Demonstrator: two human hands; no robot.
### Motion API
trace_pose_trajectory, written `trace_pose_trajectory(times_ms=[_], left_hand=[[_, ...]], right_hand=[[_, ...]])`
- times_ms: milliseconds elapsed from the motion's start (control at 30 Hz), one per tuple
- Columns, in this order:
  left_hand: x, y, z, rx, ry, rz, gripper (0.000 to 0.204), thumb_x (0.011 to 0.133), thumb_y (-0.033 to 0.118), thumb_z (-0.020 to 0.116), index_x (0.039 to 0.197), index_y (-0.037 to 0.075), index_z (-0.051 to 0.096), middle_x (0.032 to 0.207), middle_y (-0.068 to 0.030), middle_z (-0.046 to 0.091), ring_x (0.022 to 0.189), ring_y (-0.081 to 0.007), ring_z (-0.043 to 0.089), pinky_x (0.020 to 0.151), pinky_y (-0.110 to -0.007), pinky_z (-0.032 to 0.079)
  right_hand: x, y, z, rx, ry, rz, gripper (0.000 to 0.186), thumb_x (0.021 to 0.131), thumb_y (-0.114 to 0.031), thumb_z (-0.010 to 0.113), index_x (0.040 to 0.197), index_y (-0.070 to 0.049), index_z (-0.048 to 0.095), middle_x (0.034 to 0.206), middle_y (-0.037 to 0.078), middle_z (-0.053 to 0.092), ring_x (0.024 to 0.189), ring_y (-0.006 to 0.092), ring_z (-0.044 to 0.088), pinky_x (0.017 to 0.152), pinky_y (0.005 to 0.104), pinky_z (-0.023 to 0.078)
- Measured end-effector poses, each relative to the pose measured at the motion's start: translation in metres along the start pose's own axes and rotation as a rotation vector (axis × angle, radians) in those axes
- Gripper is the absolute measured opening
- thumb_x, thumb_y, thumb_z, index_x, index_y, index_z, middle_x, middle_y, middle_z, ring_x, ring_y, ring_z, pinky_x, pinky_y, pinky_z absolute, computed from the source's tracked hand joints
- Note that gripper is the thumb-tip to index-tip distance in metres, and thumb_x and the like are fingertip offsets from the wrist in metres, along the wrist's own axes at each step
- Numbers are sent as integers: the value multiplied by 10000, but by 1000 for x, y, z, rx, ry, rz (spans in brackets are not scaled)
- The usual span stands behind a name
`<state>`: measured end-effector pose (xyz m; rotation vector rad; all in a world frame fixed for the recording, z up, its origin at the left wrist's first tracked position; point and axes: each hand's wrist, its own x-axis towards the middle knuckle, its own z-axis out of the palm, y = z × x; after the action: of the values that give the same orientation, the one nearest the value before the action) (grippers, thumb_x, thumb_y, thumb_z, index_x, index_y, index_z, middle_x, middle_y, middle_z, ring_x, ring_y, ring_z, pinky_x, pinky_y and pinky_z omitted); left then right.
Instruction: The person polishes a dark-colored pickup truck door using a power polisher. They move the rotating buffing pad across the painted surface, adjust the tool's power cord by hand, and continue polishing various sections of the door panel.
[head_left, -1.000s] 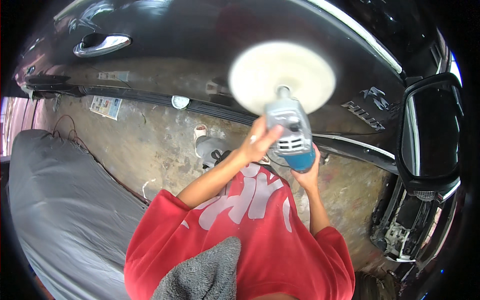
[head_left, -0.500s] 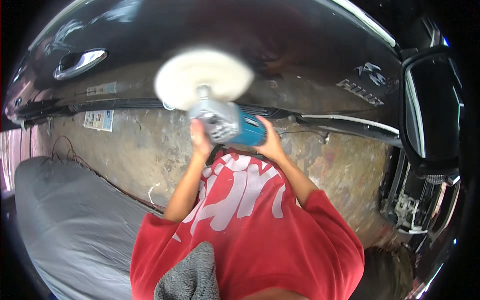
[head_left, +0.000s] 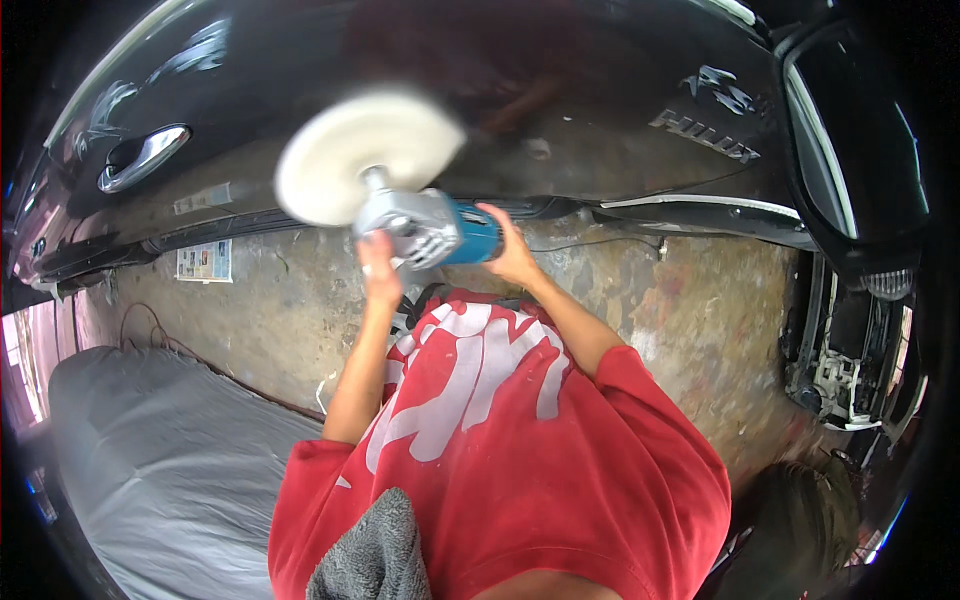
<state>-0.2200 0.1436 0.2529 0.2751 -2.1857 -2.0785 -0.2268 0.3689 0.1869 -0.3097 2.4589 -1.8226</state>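
The polisher (head_left: 425, 228), its white pad (head_left: 365, 155) pressed against the dark car door (head_left: 520, 110) to the right of the chrome handle (head_left: 142, 157), is gripped with the left hand (head_left: 378, 262) fingers clamped at its grey head and the right hand (head_left: 512, 250) fingers closed on its blue body.

One polisher (head_left: 425, 225), one white pad (head_left: 365, 155). Two hands on it: left hand (head_left: 378, 262), right hand (head_left: 512, 250). One black car (head_left: 560, 90), one chrome door handle (head_left: 142, 155). One grey towel (head_left: 375, 555). One leaflet (head_left: 205, 261).
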Motion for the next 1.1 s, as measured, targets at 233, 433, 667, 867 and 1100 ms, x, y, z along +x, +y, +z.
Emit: trace_pose_trajectory(times_ms=[233, 433, 667, 867, 1100], left_hand=[[-10, 38, 151, 125, -370, 156, 499, 870, 386, 560, 1157, -20, 517, 957, -199, 633, 903, -278, 614, 804, -378, 463], [-6, 29, 159, 141, -395, 100, 554, 856, 458, 556, 1127, -23, 508, 938, -216, 629, 879, -271, 617, 771, -375, 466], [13, -24, 18, 73, 107, 5, 597, 943, 458, 384, 1304, -18, 387, 1257, -135, 474, 1164, -249, 438, 1021, -376, 287], [47, 30, -76, -368, 364, 50, 688, 943, 563, 311, 1343, 7, 368, 1329, -115, 441, 1212, -248, 439, 1025, -386, 344], [41, 88, -61, -362, 270, 86, 690, 935, 559, 363, 1360, 15, 340, 1320, -116, 452, 1206, -243, 448, 1013, -370, 365]], right_hand=[[-67, 56, -85, 286, 207, 313, 917, 569, 69, 732, 1358, -118, 305, 1189, 103, 516, 1096, 198, 524, 949, 311, 423], [-68, 77, -85, 214, 236, 272, 873, 566, 79, 708, 1333, -77, 322, 1187, 101, 517, 1099, 193, 516, 929, 312, 427], [-3, 30, 17, 123, 130, 96, 873, 547, 32, 773, 1313, -125, 384, 1232, 133, 526, 1143, 265, 512, 982, 359, 395], [46, -37, 66, -302, -41, -223, 827, 612, -265, 780, 1307, -131, 352, 973, 161, 644, 905, 319, 611, 878, 393, 374], [27, -81, 40, -80, -113, -67, 809, 656, -206, 741, 1330, -131, 300, 942, 249, 626, 865, 432, 615, 712, 466, 508]])
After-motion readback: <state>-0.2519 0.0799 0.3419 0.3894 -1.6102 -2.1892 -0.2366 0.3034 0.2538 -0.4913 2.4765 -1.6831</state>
